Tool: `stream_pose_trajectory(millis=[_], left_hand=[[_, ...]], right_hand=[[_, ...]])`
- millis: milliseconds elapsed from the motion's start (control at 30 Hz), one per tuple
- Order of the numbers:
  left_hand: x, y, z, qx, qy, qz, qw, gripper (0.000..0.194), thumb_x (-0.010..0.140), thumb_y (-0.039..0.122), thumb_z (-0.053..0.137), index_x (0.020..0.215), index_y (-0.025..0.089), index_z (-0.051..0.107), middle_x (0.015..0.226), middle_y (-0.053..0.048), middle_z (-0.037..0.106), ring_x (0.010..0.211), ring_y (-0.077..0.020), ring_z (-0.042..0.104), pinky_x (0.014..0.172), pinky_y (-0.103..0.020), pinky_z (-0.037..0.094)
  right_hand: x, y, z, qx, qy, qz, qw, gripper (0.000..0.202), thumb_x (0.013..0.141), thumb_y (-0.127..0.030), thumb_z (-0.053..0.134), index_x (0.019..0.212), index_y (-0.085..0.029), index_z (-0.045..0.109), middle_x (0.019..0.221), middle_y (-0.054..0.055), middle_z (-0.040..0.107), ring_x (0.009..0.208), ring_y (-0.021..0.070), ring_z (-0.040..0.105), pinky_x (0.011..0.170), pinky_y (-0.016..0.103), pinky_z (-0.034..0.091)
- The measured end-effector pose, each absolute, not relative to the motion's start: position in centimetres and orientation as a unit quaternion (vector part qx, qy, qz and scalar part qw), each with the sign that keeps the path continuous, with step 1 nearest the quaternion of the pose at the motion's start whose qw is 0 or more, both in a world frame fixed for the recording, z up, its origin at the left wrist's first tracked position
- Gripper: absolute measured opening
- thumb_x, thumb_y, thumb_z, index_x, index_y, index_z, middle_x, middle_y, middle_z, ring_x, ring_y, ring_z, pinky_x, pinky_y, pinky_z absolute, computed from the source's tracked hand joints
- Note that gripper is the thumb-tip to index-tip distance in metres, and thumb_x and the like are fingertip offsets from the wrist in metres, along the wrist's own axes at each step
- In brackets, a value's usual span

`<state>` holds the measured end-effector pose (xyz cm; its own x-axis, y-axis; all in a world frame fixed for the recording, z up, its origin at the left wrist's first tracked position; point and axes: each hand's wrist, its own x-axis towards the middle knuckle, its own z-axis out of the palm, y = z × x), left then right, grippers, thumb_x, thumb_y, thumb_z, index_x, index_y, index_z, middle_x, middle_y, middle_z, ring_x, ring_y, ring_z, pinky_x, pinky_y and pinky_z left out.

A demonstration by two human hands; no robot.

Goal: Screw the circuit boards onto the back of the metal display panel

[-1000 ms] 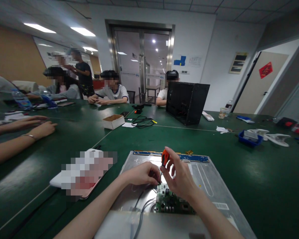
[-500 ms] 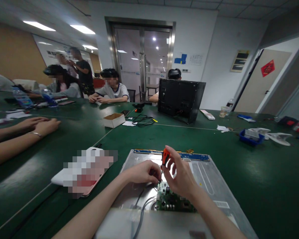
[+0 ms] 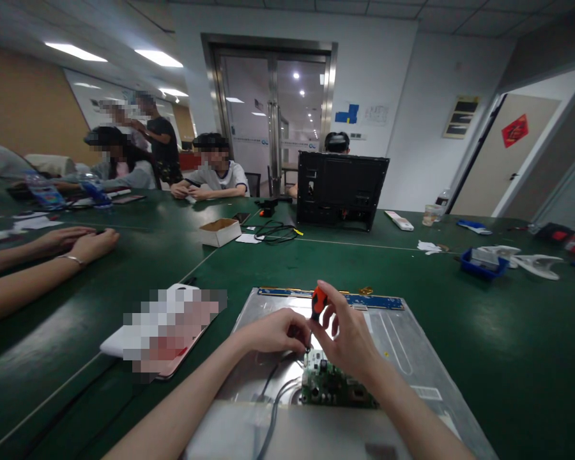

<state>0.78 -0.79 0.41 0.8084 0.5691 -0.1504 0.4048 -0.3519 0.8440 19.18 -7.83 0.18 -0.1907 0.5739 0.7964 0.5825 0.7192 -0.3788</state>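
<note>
An orange and black screwdriver [image 3: 319, 301] stands nearly upright between the thumb and fingers of my right hand [image 3: 347, 332]. Its tip points down at the upper left corner of a green circuit board [image 3: 333, 385]. My left hand [image 3: 278, 331] is closed beside the tip, its fingertips pressed together; what they pinch is too small to make out. The board lies on a silver metal panel [image 3: 421, 358] with a blue strip [image 3: 378, 301] along its far edge. Grey cables [image 3: 274, 415] run from the board's left side toward me.
A white and pink phone-like object [image 3: 172, 332] lies left of the panel. Another person's hands [image 3: 89, 243] rest farther left. Ahead are an open box [image 3: 219, 232], black cable [image 3: 275, 231] and a black monitor shell [image 3: 342, 191]. A blue tray [image 3: 483, 265] sits at right.
The black monitor shell across the table has turned and shifted slightly left. The orange screwdriver handle has rotated a little in my right hand. My left hand has stayed in place.
</note>
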Motion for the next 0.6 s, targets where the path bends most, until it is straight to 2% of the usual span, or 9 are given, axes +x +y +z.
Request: stream_pose_trajectory(millis=[200, 367, 600], left_hand=[[0.65, -0.80, 0.04, 0.826, 0.292, 0.094, 0.472, 0.009, 0.070, 0.013, 0.068, 0.078, 0.016, 0.071, 0.071, 0.002, 0.065, 0.066, -0.0140, 0.056, 0.063, -0.023, 0.042], [0.73, -0.62, 0.24, 0.828, 0.293, 0.084, 0.471, 0.006, 0.071, 0.014, 0.069, 0.077, 0.016, 0.071, 0.070, 0.002, 0.064, 0.067, -0.0149, 0.057, 0.064, -0.024, 0.042], [0.77, -0.58, 0.45, 0.833, 0.294, 0.080, 0.461, 0.005, 0.071, 0.017, 0.071, 0.076, 0.016, 0.069, 0.070, 0.003, 0.064, 0.066, -0.0146, 0.056, 0.064, -0.024, 0.042]], right_hand=[[19.13, -8.09, 0.46, -0.375, -0.776, 0.012, 0.507, 0.065, 0.092, -0.016, 0.049, 0.152, -0.025, 0.027, 0.080, 0.001, 0.064, 0.059, 0.0146, 0.061, 0.048, 0.023, 0.046], [19.06, -7.94, 0.32, -0.374, -0.772, -0.003, 0.513, 0.064, 0.094, -0.019, 0.052, 0.152, -0.026, 0.027, 0.074, -0.002, 0.062, 0.051, 0.0131, 0.057, 0.045, 0.022, 0.043], [19.16, -8.02, 0.36, -0.364, -0.776, 0.003, 0.514, 0.063, 0.093, -0.019, 0.053, 0.151, -0.026, 0.030, 0.089, 0.004, 0.069, 0.058, 0.0142, 0.062, 0.047, 0.023, 0.046]])
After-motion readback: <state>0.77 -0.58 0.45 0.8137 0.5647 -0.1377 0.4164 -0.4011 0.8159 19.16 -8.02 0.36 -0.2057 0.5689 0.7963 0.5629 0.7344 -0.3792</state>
